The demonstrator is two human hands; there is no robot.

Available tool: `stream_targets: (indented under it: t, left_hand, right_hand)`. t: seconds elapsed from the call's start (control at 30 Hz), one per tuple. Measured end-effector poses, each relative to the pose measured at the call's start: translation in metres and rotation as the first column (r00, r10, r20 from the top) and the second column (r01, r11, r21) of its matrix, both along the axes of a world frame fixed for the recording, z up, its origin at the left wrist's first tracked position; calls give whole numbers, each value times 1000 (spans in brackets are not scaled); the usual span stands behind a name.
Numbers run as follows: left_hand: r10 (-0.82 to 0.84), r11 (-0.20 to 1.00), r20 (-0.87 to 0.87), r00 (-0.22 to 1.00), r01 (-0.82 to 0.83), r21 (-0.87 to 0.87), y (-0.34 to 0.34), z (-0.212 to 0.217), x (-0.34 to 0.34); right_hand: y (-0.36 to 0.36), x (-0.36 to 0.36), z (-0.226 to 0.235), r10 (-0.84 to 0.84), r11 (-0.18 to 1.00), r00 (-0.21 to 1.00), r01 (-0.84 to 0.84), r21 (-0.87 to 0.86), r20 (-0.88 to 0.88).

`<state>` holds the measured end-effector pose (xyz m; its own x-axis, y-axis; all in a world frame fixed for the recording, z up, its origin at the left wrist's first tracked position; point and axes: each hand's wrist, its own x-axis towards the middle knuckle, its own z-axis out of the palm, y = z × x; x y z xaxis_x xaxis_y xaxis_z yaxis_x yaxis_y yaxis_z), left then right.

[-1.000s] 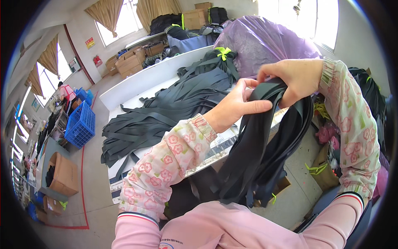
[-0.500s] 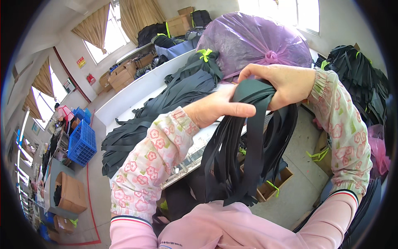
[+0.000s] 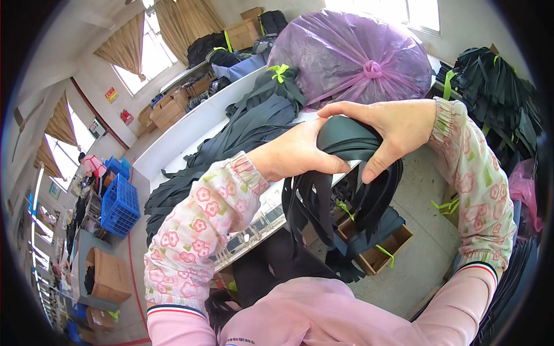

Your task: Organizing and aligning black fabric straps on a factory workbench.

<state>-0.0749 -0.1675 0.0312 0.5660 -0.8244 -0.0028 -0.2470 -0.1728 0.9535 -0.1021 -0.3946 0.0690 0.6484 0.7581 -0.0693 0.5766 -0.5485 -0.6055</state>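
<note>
A thick bundle of long black flat fabric strips (image 3: pixel 340 173) is held up at frame centre, folded over at the top with the loose ends hanging toward 6 o'clock. The left hand (image 3: pixel 294 153) is closed around the fold from 9 o'clock, thumb laid along its underside; the right hand (image 3: pixel 392 130) is clamped over the fold from 1 o'clock, fingers (image 3: pixel 346 109) across the top and thumb pressed into the side. Both grips are tight on the bundle. For a clean gather, the fold is best kept square, the strip edges kept aligned, and the hanging tails kept untwisted before anything is released; a slack left grip is judged likely to let inner strips slide out. More black strips (image 3: pixel 242 138) are spread on the long white table (image 3: pixel 179 135) at 10 o'clock, a tied purple plastic sack (image 3: pixel 352 49) sits at 12, and an open cardboard box (image 3: pixel 381 254) lies on the floor at 5.
</note>
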Motion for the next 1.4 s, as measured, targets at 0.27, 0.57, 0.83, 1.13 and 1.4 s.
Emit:
stream_targets:
  t: [0.27, 0.57, 0.83, 1.13, 1.4]
  left_hand:
    - [-134, 975, 195, 972, 94, 201, -7, 3, 2]
    - [-103, 923, 342, 934, -39, 383, -16, -10, 7]
    - [-53, 990, 129, 990, 35, 135, -16, 5, 4]
    - [-96, 986, 138, 986, 75, 147, -9, -4, 4]
    - [-71, 957, 276, 959, -13, 289, -6, 8, 1]
  right_hand:
    - [-9, -12, -9, -28, 998, 998, 25, 51, 52]
    - [-1, -6, -29, -102, 993, 971, 87, 76, 218]
    - [-3, -1, -41, -72, 983, 988, 46, 180, 138]
    - [0, -7, -54, -93, 979, 939, 25, 203, 331]
    - [18, -24, -20, -49, 931, 781, 261, -254, 623]
